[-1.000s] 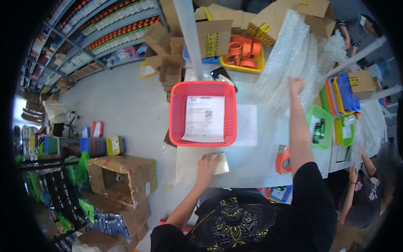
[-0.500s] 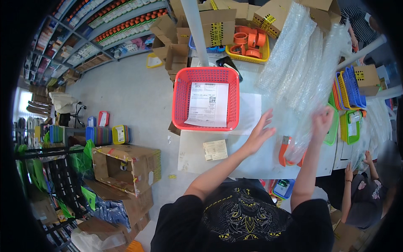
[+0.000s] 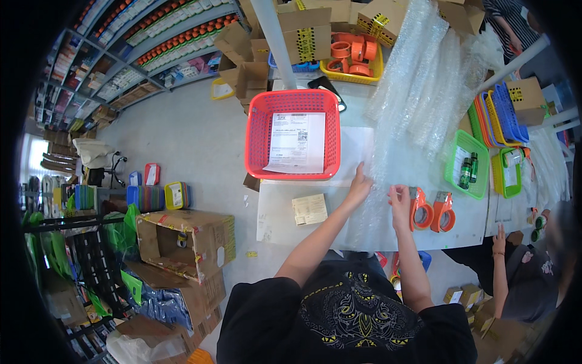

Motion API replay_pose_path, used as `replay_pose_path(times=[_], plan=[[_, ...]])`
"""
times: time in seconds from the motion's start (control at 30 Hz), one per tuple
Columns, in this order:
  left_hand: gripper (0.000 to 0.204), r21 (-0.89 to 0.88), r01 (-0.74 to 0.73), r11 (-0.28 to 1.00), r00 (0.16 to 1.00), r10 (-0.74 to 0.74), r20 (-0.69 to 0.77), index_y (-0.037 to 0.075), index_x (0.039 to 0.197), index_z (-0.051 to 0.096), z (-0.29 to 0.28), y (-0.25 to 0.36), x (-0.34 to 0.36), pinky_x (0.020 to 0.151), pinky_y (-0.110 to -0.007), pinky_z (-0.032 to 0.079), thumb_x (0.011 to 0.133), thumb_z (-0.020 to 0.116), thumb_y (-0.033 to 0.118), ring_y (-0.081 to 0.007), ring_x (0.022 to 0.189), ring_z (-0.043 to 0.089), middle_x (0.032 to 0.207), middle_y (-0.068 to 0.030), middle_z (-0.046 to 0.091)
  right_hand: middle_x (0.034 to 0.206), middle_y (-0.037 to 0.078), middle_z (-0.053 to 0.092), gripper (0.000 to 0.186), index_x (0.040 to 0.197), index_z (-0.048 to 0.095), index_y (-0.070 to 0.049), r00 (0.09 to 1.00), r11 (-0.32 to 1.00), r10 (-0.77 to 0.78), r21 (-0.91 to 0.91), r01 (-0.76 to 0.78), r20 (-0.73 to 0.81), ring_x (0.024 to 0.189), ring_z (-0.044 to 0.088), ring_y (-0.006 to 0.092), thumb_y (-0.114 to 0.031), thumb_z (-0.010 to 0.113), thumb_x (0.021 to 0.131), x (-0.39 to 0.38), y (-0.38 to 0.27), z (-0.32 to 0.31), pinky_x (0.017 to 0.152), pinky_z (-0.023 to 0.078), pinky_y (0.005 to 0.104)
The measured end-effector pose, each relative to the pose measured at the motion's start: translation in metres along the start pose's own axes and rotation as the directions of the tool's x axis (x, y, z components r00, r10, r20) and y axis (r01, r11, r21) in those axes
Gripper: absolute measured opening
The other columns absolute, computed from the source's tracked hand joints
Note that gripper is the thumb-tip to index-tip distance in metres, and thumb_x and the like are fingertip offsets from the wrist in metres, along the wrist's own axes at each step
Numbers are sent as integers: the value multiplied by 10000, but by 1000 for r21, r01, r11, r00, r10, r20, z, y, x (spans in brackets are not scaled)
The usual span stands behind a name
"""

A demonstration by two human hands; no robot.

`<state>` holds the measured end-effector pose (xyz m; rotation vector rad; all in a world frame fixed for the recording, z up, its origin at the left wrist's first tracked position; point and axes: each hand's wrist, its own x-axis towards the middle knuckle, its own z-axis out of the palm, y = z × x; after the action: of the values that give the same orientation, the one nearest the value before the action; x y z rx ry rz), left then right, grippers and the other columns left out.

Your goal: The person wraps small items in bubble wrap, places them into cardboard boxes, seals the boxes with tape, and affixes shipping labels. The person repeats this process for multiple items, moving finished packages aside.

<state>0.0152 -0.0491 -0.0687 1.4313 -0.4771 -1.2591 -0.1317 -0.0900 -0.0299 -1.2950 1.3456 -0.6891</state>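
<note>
A long strip of clear bubble wrap runs down the white table toward me. My left hand is at its left edge, fingers closed on the film. Across from it, my right hand pinches at the strip's right edge. Two orange tape dispensers stand just right of my right hand. To the left lie a red basket, holding a white printed sheet, and a small cream paper pad.
Farther back, more bubble wrap hangs beside a yellow basket of orange tape dispensers. A green basket at right holds dark bottles. A metal pole rises behind the red basket. A co-worker's arm shows at right.
My right hand has come down and left from the bubble wrap bundle, and the strip now lies between my hands. My left hand has closed at its edge. The tape dispensers and green basket are uncovered.
</note>
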Motion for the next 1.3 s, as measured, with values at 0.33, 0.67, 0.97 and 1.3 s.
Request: replay_pose_path(times=[0.33, 0.67, 0.97, 1.3], plan=[[774, 271, -82, 959, 960, 149, -239, 19, 1405, 313, -3, -14, -34, 1035, -392, 403, 787, 736, 213, -318, 1291, 442, 1353, -232, 416, 852, -15, 560, 283, 1157, 549, -51, 985, 968, -109, 241, 74, 132, 733, 530, 69, 16, 592, 886, -1, 20, 30, 657, 434, 221], [492, 34, -118, 992, 991, 120, -67, -8, 1257, 496, 0, 7, -33, 838, -343, 498, 869, 673, 237, -225, 961, 622, 1066, -172, 633, 953, 94, 608, 296, 1124, 609, -48, 786, 764, -524, -227, 604, 328, 713, 568, 142, 8, 597, 834, -27, -16, 28, 603, 437, 255], [352, 106, -231, 967, 970, 238, -58, -11, 1188, 540, -6, 12, -17, 873, -315, 480, 900, 627, 171, -176, 1037, 590, 1095, -123, 631, 1066, 142, 587, 290, 1153, 583, -45, 831, 778, -530, -290, 557, 171, 766, 645, 203, 1, 561, 868, -12, -26, 26, 670, 525, 306], [205, -164, -49, 985, 997, 57, 43, 44, 1017, 662, -15, 41, 21, 638, -286, 442, 958, 596, 228, -91, 661, 498, 795, 14, 583, 1019, 94, 612, 361, 1245, 413, -53, 995, 960, -104, 262, 99, 4, 763, 635, 151, -34, 570, 921, 41, -1, 14, 691, 496, 255]])
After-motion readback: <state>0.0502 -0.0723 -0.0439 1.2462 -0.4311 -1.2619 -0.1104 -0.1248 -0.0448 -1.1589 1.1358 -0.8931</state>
